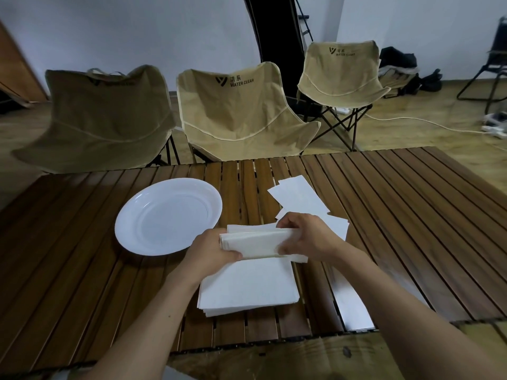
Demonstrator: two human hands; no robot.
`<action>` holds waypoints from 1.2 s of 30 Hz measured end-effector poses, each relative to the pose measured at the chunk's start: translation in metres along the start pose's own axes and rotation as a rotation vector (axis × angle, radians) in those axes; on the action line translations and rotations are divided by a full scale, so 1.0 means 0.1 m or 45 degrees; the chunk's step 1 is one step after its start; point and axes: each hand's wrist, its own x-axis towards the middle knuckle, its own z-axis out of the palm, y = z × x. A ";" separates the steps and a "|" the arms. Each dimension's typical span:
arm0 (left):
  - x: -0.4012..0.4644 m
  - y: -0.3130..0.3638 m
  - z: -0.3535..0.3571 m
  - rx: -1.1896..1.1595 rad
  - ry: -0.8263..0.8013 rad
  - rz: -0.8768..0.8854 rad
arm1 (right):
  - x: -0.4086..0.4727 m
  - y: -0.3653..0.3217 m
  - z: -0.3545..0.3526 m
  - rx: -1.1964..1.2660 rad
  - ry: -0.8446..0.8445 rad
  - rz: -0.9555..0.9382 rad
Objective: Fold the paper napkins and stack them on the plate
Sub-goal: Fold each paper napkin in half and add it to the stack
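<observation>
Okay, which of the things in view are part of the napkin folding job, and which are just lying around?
Part of the job: folded white paper napkin bundle, flat white napkin pile, round white plate.

Just lying about: three beige canvas folding chairs, white power strip.

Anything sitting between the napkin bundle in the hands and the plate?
No. In the head view, only bare wooden table slats separate the folded napkin bundle, held by the left hand and right hand, from the empty plate.
</observation>
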 end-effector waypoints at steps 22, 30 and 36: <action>-0.02 0.13 -0.01 -0.106 -0.054 0.161 | 0.03 0.26 -0.12 0.147 -0.080 0.314; -0.06 0.12 -0.08 0.145 0.017 0.128 | 0.01 0.16 -0.14 0.243 -0.043 0.281; -0.09 0.10 -0.14 0.254 0.092 0.137 | 0.00 0.12 -0.10 0.199 -0.125 0.200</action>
